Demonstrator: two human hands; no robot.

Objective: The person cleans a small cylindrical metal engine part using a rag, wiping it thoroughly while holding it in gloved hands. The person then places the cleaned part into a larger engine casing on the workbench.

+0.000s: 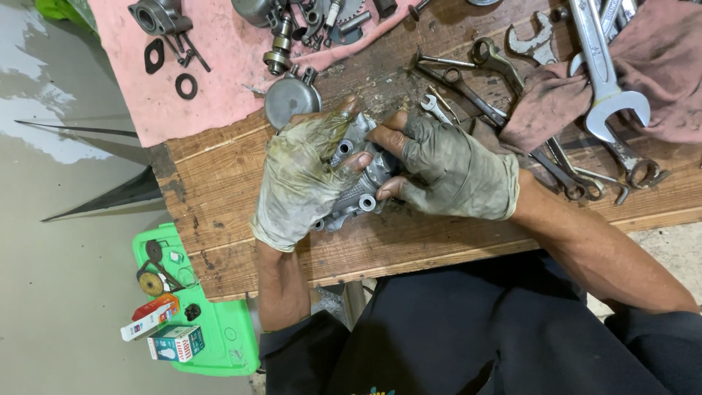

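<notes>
A grey cast-metal engine part [360, 184] with ribbed sides and round bosses lies on the wooden workbench [219, 183]. My left hand [303, 175], in a dirty fingerless glove, covers its left side and grips it. On its right side my right hand [446, 172], in a darker fingerless glove, holds it, with fingertips on its top and lower edge. Much of the part is hidden under both hands.
A pink cloth [219, 80] at the back carries a round metal cap [290, 100], gaskets and small engine parts. Wrenches [603, 69] and rags lie at the right. A green stool [212, 329] with small boxes stands on the floor at lower left.
</notes>
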